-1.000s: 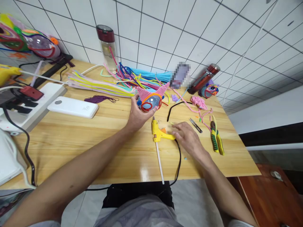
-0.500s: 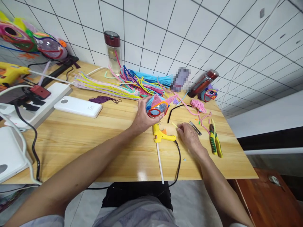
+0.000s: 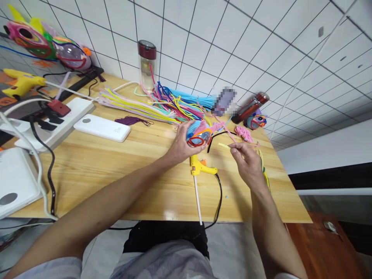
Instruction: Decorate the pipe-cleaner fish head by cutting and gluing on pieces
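Observation:
My left hand (image 3: 181, 145) is closed round a fish-shaped craft (image 3: 200, 135), a rounded clear body trimmed with blue, pink, orange and red pipe cleaners. Between the thumb and fingertips of my right hand (image 3: 248, 161) is a short yellow pipe cleaner piece (image 3: 223, 145), its free end pointing left toward the craft. Just below the craft, a yellow glue gun (image 3: 200, 167) lies on the table with a clear glue stick (image 3: 197, 199) coming out of its back. Pliers (image 3: 265, 178) lie partly hidden behind my right hand.
Bundles of coloured pipe cleaners (image 3: 139, 106) lie along the wall. A bottle (image 3: 147, 64), a red flask (image 3: 251, 106) and a second small craft (image 3: 257, 121) stand behind. At left are a power bank (image 3: 101, 128), a power strip (image 3: 72, 116) and cables. A pink coil (image 3: 244, 133) lies at right.
My right hand has risen off the table with the yellow piece and now covers the small snips and much of the pliers. My left hand still holds the craft.

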Motion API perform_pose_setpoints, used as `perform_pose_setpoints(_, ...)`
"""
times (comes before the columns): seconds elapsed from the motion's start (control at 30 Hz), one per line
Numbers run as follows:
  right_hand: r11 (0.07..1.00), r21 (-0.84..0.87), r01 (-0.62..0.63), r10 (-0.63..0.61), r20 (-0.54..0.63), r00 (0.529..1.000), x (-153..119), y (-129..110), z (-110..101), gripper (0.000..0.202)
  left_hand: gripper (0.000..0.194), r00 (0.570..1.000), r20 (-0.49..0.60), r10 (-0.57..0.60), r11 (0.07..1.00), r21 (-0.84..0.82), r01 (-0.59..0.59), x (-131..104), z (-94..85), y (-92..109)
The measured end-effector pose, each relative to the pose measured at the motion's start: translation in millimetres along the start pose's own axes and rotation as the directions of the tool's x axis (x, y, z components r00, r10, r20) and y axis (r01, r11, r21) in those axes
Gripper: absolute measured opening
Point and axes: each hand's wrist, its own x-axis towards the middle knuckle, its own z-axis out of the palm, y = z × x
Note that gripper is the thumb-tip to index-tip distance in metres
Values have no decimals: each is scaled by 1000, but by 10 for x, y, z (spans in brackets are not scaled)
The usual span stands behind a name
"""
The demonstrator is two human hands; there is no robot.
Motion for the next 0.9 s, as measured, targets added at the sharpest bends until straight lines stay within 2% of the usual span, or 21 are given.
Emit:
perform_pose_setpoints(0.13,992,8,123,-123,16,992,142,-448,3,17,92,999,-13,31,999,13,-31,-1,5,15)
perform_pose_setpoints(0.23,988,-30,150,-149,31,988,227,-603,84,16,93,1000,-17,3,1000,-22,-3,-18,24,24)
perform_pose_setpoints(0.47,969,-68,236,-233,48,971,340,-679,158,15,96,998,0,-66,993,-96,66,-67,76,48)
perform_pose_setpoints(0.57,970,-71,231,-230,25,973,367,-697,177,11,95,1000,-8,-27,996,-85,27,-71,97,41)
perform_pose_setpoints(0.73,965,-42,261,-260,16,965,393,-664,228,8,91,994,-2,108,994,-18,-108,-44,79,30)
perform_pose_setpoints(0.9,965,-60,255,-255,15,967,381,-625,247,9,89,995,35,93,996,12,-93,-50,60,55)
